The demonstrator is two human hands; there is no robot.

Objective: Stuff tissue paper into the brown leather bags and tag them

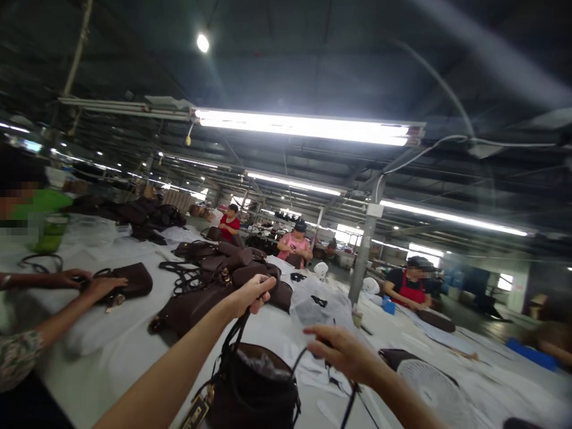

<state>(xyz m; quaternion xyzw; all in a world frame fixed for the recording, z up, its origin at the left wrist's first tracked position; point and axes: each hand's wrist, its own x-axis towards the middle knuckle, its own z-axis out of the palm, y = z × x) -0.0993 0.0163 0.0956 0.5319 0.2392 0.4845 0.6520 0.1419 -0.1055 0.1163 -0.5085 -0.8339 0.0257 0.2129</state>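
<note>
A dark brown handbag (250,387) stands upright in front of me, its top open and crumpled clear plastic (263,364) showing inside. A gold-coloured tag (196,411) hangs at its left side. Above the bag, my left hand (252,293) is closed around its dark strap (236,333), which runs down to the bag's left side. To the right, my right hand (339,351) is closed on a thin dark strap that loops from the bag's right side and hangs below the hand. Its index finger points left.
Beyond my left hand lies a pile of brown bags (223,262). A co-worker's hands (96,286) work on a brown bag (134,280) at left. Clear plastic bags (322,304) lie ahead; a white fan (429,387) is at right. A metal post (361,262) rises behind.
</note>
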